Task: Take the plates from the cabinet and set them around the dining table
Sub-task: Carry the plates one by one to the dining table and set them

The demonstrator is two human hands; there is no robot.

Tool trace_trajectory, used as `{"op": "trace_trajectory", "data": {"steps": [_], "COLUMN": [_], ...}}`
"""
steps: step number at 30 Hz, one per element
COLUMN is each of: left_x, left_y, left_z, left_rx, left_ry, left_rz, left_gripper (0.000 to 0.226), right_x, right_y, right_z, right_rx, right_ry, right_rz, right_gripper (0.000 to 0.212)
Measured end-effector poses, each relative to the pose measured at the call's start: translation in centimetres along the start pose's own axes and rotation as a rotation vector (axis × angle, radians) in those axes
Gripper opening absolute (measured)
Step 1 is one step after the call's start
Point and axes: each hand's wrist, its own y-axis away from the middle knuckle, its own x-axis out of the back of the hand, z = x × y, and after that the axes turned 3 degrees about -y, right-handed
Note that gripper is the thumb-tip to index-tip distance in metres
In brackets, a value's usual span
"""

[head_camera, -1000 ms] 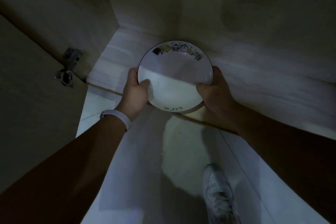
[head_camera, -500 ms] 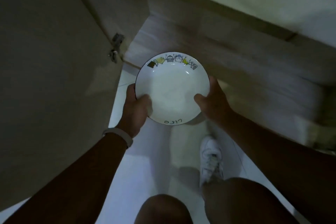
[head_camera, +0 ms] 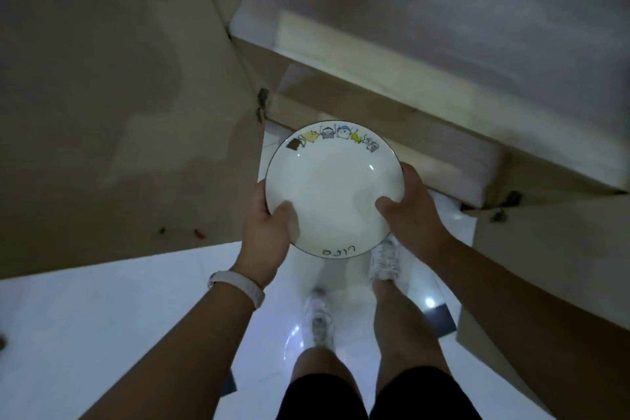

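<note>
**Plate withdrawn from the cabinet.** A white plate, dark-rimmed, is held face up and roughly level in the air above the floor, just in front of the cabinet and touching nothing but the hands. One second earlier it lay on the cabinet shelf; it is now lifted clear and drawn toward the body, and the view has risen as the person stands. By this judgement the fetching of this plate is done and the carry to the dining table, not in view, remains.

Being round, the plate has no long axis. Its band of small cartoon figures points away from the person, toward the cabinet, and the lettering sits at the near rim.

The left hand and right hand grip opposite sides of the rim, thumbs curled over the upper face; the other fingers are hidden beneath. The open cabinet door stands to the left.
</note>
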Motion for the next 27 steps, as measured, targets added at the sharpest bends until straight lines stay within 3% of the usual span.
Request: {"op": "trace_trajectory", "data": {"steps": [13,21,27], "left_x": [3.1,-2.4,-10.8], "left_y": [19.3,31.2,42.7], "left_z": [19.6,23.3,25.4], "left_rx": [-0.130,-0.271,-0.389], "left_ry": [0.035,0.028,-0.011], "left_rz": [-0.172,-0.348,-0.602], "left_gripper": [0.042,0.045,0.050], "right_x": [9.1,18.7,27.4], "right_y": [23.6,37.1,49.1], "right_z": [-15.4,-16.2,-11.6], "right_rx": [-0.013,0.047,0.062], "right_ry": [-0.182,-0.318,-0.423], "right_rz": [0.189,0.364,0.665], "right_gripper": [0.051,0.045,0.048]}}
